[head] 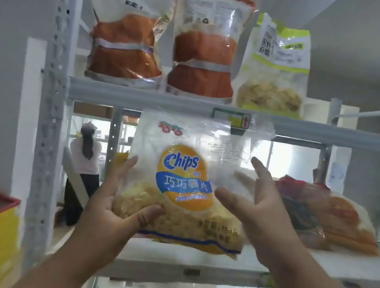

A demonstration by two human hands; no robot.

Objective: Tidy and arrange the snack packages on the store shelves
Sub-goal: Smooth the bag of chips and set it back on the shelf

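My left hand grips the lower left corner of the chips bag, thumb on its front and fingers behind, holding it upright above the middle shelf. My right hand hangs spread just beside the bag's right edge, holding nothing. An orange bag lies flat on that shelf to the right. On the upper shelf stand two orange bags and a green-topped bag

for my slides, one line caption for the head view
Left hand holds a chips bag upright at the middle shelf; right hand open beside it.
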